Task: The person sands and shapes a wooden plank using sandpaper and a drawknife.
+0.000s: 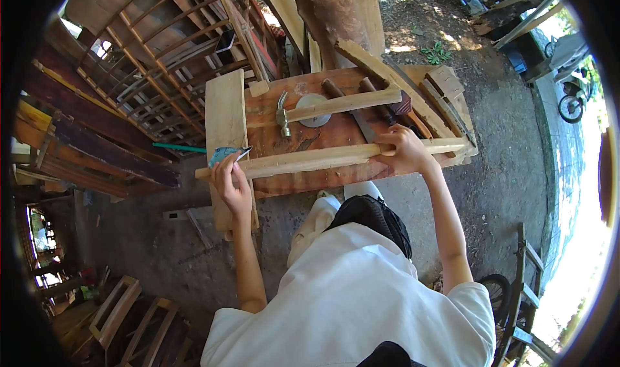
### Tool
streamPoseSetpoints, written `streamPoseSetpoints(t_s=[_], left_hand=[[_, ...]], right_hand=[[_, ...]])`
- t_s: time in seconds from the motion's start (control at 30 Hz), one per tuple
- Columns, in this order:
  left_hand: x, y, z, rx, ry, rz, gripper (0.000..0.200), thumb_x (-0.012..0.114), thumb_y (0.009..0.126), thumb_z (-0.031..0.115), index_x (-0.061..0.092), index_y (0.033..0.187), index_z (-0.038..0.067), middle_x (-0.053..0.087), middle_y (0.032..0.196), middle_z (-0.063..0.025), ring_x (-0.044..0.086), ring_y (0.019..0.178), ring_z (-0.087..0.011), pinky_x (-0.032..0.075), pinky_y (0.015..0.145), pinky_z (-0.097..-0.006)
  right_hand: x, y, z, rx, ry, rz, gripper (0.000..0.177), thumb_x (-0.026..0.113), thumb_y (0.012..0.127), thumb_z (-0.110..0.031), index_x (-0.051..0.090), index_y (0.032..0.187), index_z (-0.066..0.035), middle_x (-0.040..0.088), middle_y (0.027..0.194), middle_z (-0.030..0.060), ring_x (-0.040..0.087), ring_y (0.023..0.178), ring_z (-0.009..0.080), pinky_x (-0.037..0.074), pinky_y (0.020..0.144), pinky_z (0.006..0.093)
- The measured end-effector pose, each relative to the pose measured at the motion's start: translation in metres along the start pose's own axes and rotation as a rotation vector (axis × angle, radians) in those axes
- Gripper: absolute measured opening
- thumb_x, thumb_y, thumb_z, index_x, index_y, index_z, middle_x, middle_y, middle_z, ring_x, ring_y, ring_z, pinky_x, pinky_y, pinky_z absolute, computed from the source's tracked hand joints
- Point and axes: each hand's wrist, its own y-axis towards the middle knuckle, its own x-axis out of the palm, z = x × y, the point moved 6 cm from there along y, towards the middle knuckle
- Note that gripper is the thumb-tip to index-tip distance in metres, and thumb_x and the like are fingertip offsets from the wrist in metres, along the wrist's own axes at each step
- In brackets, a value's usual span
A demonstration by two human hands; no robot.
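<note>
A long, pale wooden strip lies lengthwise across the near side of the wooden workbench. My left hand has its fingers closed around the strip near its left end. Just above those fingertips are a blue-green printed piece and a small pointed item with a dark tip, whose kind I cannot tell. Toward the other end, my right hand grips the strip from above, thumb and fingers on either side. Beyond the strip is a claw hammer with a pale wooden handle.
A round grey disc lies under the hammer handle. Wooden-handled tools and offcuts crowd the bench's right side. A pale board crosses its left end. Wooden lattice frames lean at the upper left; a ladder-like frame stands lower right.
</note>
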Motion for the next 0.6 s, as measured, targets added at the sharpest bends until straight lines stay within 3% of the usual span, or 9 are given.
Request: streamPoseSetpoints(t_s=[0.1, 0.23, 0.37, 0.4, 0.6], left_hand=[[0.025, 0.013, 0.001, 0.102, 0.023, -0.073, 0.018, 0.055, 0.097, 0.002, 0.067, 0.11, 0.001, 0.07, 0.117, -0.0094, 0.064, 0.114, -0.0284, 0.04, 0.107, -0.0468], [0.06, 0.017, -0.019, 0.12, 0.008, -0.131, 0.017, 0.056, 0.096, 0.004, 0.067, 0.108, -0.001, 0.068, 0.123, -0.0113, 0.061, 0.121, -0.0304, 0.038, 0.11, -0.0499], [0.08, 0.014, -0.025, 0.095, -0.038, -0.316, 0.008, 0.055, 0.098, 0.006, 0.057, 0.094, 0.0, 0.064, 0.131, -0.0168, 0.057, 0.126, -0.0352, 0.038, 0.111, -0.0521], [0.086, 0.009, -0.022, 0.088, -0.076, -0.353, 0.011, 0.054, 0.098, 0.007, 0.051, 0.089, 0.0, 0.061, 0.135, -0.0185, 0.056, 0.127, -0.0374, 0.038, 0.111, -0.0528], [0.108, -0.018, 0.034, 0.128, -0.172, -0.424, 0.007, 0.055, 0.098, 0.007, 0.056, 0.093, 0.002, 0.055, 0.143, -0.0165, 0.055, 0.13, -0.0356, 0.038, 0.113, -0.0525]], right_hand=[[0.006, 0.016, 0.024, 0.094, 0.082, -0.009, 0.038, 0.084, 0.07, -0.032, 0.075, 0.095, -0.005, 0.072, 0.086, 0.0155, 0.064, 0.084, 0.0386, 0.051, 0.084, 0.0432], [0.021, 0.023, 0.045, -0.003, 0.033, 0.012, 0.048, 0.081, 0.073, -0.043, 0.076, 0.099, -0.004, 0.072, 0.088, 0.017, 0.064, 0.086, 0.0381, 0.052, 0.083, 0.0434], [0.034, 0.019, 0.057, 0.001, -0.03, 0.017, 0.048, 0.076, 0.078, -0.05, 0.076, 0.096, -0.006, 0.073, 0.091, 0.0146, 0.063, 0.085, 0.0319, 0.047, 0.089, 0.0388], [0.035, 0.018, 0.056, 0.001, -0.034, 0.023, 0.048, 0.076, 0.078, -0.05, 0.076, 0.096, -0.006, 0.073, 0.091, 0.0146, 0.063, 0.085, 0.0319, 0.047, 0.089, 0.0388], [0.02, 0.019, 0.04, -0.055, -0.066, 0.249, 0.046, 0.072, 0.083, -0.049, 0.072, 0.087, -0.003, 0.067, 0.086, 0.01, 0.063, 0.082, 0.03, 0.046, 0.086, 0.039]])
